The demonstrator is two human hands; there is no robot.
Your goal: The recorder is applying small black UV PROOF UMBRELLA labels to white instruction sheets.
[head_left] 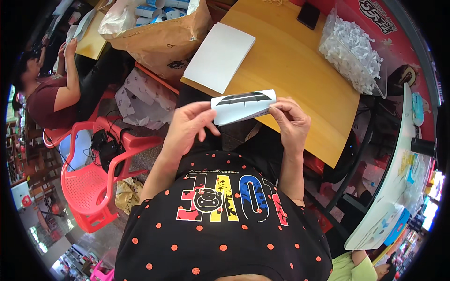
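A white sheet of paper [243,110], curled into a loose roll with a black umbrella print, is held up between my hands at the near edge of the table. My left hand [187,127] grips the roll's left end, thumb in front and some fingers behind. At the right end, my right hand [292,122] pinches the paper's edge between thumb and fingers. Just beyond the roll lies a stack of white paper [220,58], flat at the table's left edge.
The yellow wooden table [300,61] carries a clear bin of white paper strips [351,54] and a black phone [308,16]. A brown paper bag [164,51] with blue-and-white rolls stands left. Red chairs [89,187] are at left, where another person [56,93] handles paper.
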